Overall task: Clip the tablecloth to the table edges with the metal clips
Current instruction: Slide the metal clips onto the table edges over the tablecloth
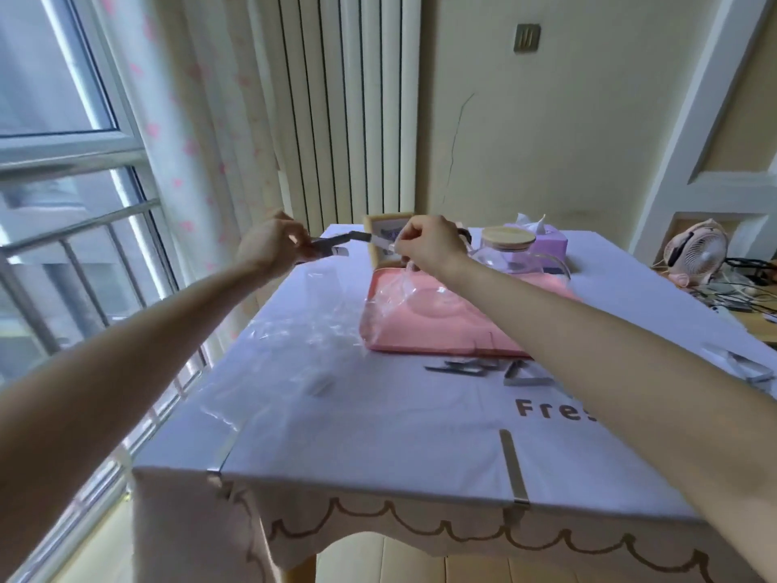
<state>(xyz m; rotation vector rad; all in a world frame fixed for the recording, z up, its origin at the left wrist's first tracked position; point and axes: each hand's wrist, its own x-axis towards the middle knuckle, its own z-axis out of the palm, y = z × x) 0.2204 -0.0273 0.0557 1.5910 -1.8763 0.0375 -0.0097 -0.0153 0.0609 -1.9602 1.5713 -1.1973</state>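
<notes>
Slim metal clip point(334, 244), crinkly clear plastic point(401, 290)

White cloth tablecloth point(378, 414) w/ brown scalloped trim & brown lettering; flat silver metal clips point(513, 464); pink rectangular tray point(441, 349); lilac tissue box point(551, 242); white curtain point(189, 119) w/ pink spots.

Reaching forward with both bare forearms, wrists level and near each other. Pinching one end of a metal clip point(360, 236) in the curled left hand point(271, 246) and the other end in the curled right hand point(429, 246).
</notes>
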